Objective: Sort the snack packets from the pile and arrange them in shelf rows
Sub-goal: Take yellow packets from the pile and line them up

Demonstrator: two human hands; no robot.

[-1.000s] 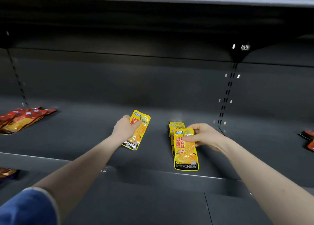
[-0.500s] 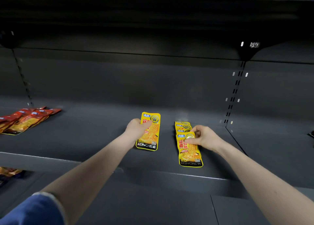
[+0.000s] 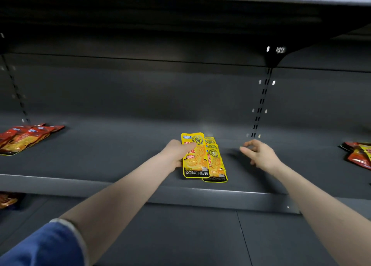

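My left hand [image 3: 176, 155] grips a yellow packet [image 3: 194, 157] over the stack [image 3: 215, 161], extending the row. My right hand [image 3: 259, 155] hangs loose, holding nothing.

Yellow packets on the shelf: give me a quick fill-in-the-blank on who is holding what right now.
1. The yellow packet is gripped by the ____ hand.
2. The right hand holds ____.
3. The held packet overlaps the yellow stack on the stack's ____ side.
4. The packets at far left are ____.

Missing: left; nothing; left; red
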